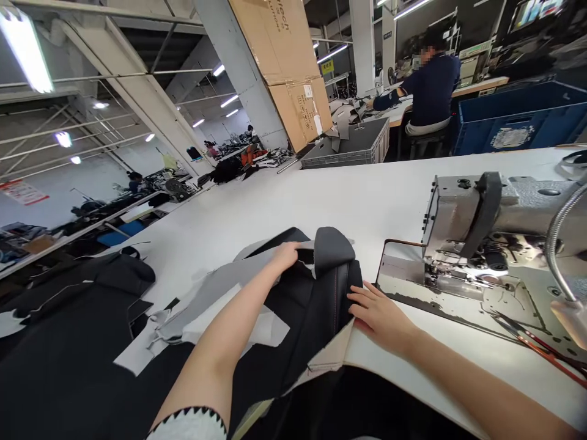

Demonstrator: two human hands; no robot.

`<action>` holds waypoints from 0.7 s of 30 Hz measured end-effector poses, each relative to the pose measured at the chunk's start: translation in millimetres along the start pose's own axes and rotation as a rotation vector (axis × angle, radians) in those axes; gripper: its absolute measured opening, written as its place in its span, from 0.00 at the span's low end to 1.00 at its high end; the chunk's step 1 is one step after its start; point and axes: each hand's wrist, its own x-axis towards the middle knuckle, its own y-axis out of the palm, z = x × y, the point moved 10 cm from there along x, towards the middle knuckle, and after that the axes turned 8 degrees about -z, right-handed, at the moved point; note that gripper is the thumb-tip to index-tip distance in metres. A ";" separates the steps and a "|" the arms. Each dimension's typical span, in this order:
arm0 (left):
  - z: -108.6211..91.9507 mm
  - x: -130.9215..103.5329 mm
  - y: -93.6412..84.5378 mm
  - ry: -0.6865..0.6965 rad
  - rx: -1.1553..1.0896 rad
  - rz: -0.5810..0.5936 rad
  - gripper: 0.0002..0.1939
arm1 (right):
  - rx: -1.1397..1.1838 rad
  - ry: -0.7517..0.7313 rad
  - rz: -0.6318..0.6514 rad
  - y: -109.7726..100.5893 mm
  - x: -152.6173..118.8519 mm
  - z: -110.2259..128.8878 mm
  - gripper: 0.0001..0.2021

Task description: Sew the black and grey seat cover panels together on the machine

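Lying left of sewing machine point(513, 211), black cover point(316, 311) runs fore-aft, right hand point(383, 319) nearer machine, fingers spread, left hand point(285, 255) pinching grey fabric point(224, 283)

Light is cast by long, bright white ceiling lamps point(26, 52). Beyond a broad, smooth white table point(275, 201), a thick pale-grey pillar point(244, 73) is seen; at left, a whitish wall point(85, 172) is partly hidden by a rectangular red-and-white banner point(22, 192).

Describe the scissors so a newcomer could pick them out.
Find the grey sewing machine on the white table. The scissors lie at its near side, by the picture's right edge; their red handles set them apart from the grey metal.
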 end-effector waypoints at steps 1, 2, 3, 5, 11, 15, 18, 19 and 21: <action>7.0 1.5 -14.1 -0.037 0.018 -0.046 0.21 | -0.044 -0.013 -0.002 0.6 0.2 -0.1 0.05; 12.2 1.2 -32.5 -0.068 0.043 -0.106 0.22 | -0.091 -0.024 -0.005 1.2 -0.6 -0.4 0.05; 13.7 -1.5 -54.1 -0.084 0.075 -0.181 0.22 | -0.132 -0.030 -0.008 1.6 -2.0 -1.3 0.06; 0.0 -16.9 -98.5 -0.062 0.161 -0.361 0.19 | -0.179 -0.018 -0.011 1.5 -5.7 -6.2 0.08; -164.4 -103.8 -85.3 0.380 0.231 -0.325 0.16 | -0.241 0.117 -0.020 -14.8 -22.3 -41.0 0.11; -250.8 -131.4 -5.5 0.563 0.024 -0.033 0.17 | -0.267 0.098 0.001 -35.0 -50.9 -51.7 0.10; -262.4 -111.3 26.8 0.561 -0.150 0.030 0.22 | -0.299 0.049 -0.024 -51.3 -71.3 -46.4 0.10; -259.8 -99.8 33.0 0.567 -0.207 0.031 0.24 | -0.315 0.024 -0.045 -55.3 -74.6 -41.5 0.11; -249.8 -74.8 41.9 0.603 -0.336 0.028 0.26 | -0.336 -0.031 -0.077 -57.2 -74.9 -28.4 0.11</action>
